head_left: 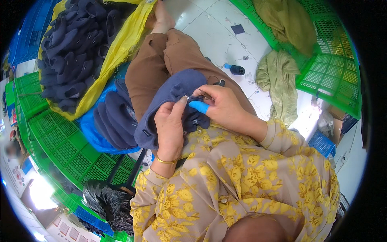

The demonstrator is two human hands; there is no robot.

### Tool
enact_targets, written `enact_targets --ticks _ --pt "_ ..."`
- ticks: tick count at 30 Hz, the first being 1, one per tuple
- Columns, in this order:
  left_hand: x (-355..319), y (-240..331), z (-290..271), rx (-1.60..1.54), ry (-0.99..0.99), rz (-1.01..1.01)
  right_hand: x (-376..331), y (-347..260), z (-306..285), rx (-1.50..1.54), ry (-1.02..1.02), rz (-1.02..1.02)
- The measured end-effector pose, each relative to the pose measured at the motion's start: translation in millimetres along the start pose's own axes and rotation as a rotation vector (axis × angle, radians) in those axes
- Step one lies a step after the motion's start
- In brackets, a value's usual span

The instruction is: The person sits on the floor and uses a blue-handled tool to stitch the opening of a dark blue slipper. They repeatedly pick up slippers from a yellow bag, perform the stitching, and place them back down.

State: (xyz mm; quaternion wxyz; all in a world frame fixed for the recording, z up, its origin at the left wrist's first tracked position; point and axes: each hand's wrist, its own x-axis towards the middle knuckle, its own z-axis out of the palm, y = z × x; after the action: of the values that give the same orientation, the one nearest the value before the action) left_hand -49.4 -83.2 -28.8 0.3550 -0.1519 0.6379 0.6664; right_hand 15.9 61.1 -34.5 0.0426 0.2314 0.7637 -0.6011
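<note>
A navy blue felt-like hat (162, 103) lies across my lap, with a gathered, bow-like piece of the same colour at its near right side. My left hand (169, 125) is closed, its thumb and forefinger pinching the hat's gathered fabric. Close beside it, my right hand (226, 108) has its fingers drawn together at the same spot. A bright blue wrap (199, 106) covers one of its fingers. A small dark object (220, 82) sticks out by the right knuckles; its kind is unclear. Whatever the right fingertips pinch is hidden.
Several stacked navy hats (115, 121) lie left of my legs. A yellow sack (102, 72) full of dark pieces stands beyond them. Green plastic crates (68, 139) flank me on the left. Right, a dark thread spool (237, 70) and an olive cloth (278, 78) lie on the floor.
</note>
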Motion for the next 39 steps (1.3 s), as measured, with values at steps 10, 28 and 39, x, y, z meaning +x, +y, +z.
enact_targets --ticks 10,28,39 --pt "0.2 1.0 0.7 0.109 0.021 -0.023 -3.9 9.7 9.6 -0.125 0.034 -0.194" --pt "0.6 -0.7 -20.8 -0.192 -0.294 -0.008 -17.7 10.4 -2.9 -0.01 -0.067 -0.154" --pt "3.0 -1.9 -24.1 -0.185 -0.299 -0.026 -16.7 12.5 4.2 -0.135 -0.113 -0.179"
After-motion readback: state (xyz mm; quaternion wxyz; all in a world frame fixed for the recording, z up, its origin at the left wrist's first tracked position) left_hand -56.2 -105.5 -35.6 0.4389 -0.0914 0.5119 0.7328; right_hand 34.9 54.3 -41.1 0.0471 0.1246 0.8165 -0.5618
